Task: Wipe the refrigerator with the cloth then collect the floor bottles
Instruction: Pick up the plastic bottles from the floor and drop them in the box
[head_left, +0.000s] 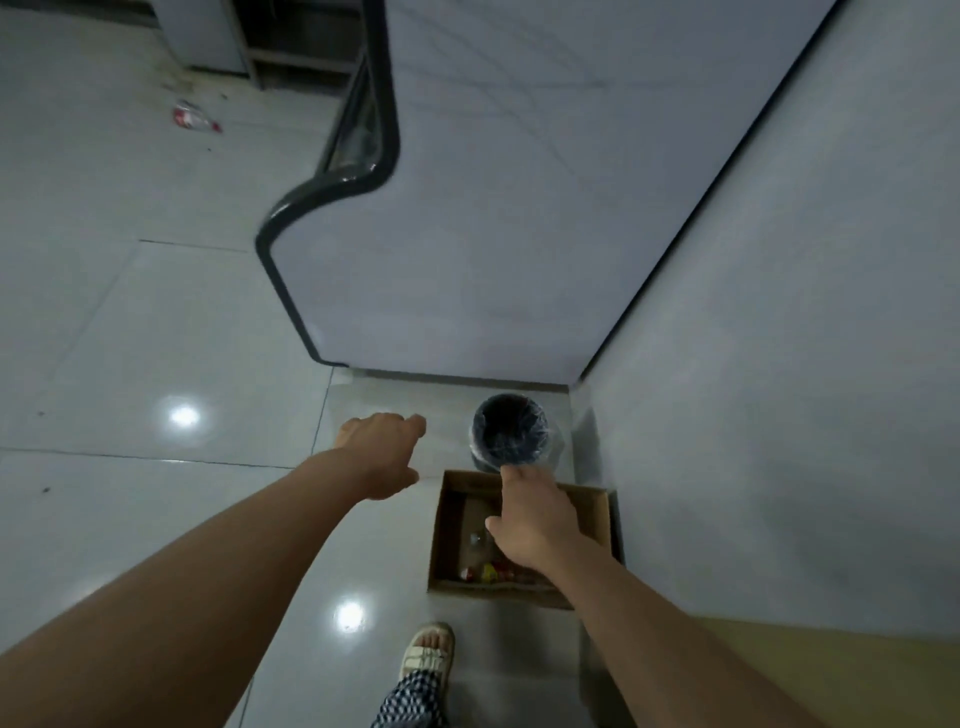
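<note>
The refrigerator (519, 182) stands ahead, showing a white side panel with dark trim. No cloth is in view. One crushed bottle with a red label (195, 117) lies on the floor at the far left. A cardboard box (592, 514) by the wall holds a few bottles (485, 569). My left hand (382, 452) reaches out over the floor left of the box, fingers hanging loosely, holding nothing. My right hand (535, 519) hovers over the box with its fingers relaxed, also holding nothing.
A round bin with a black liner (511, 428) stands between the box and the refrigerator. A white wall (779, 364) runs along the right. My sandalled foot (428, 654) is on the glossy tiles below the box. A cabinet (208, 36) stands far left.
</note>
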